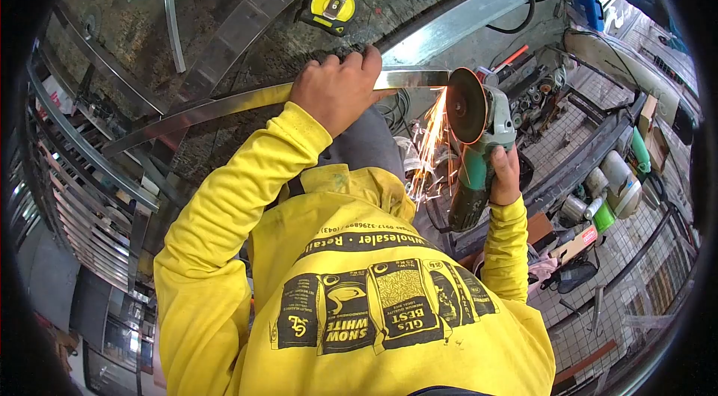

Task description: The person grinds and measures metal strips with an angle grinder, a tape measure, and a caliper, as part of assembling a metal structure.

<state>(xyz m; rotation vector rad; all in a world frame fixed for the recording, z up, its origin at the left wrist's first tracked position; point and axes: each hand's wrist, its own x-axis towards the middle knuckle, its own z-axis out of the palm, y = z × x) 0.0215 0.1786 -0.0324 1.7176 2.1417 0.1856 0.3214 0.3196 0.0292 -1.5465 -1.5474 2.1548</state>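
Observation:
My left hand (338,86) is closed over a shiny flat metal bar (232,100), which runs from the left across the table edge. In my right hand (505,174) is a green and grey angle grinder (473,175), held by its body. The grinder's disc (467,105) meets the right end of the bar. Orange sparks (430,143) spray downward from that contact, toward my lap. The fingers of my left hand wrap over the bar's far side, a short way from the disc.
A yellow and black tape measure (333,8) lies on the worn table (284,37). Other metal strips (173,11) cross the table and the left side. A wide metal beam (449,26) lies beyond. Tools, cans and a green bottle (640,149) clutter the right.

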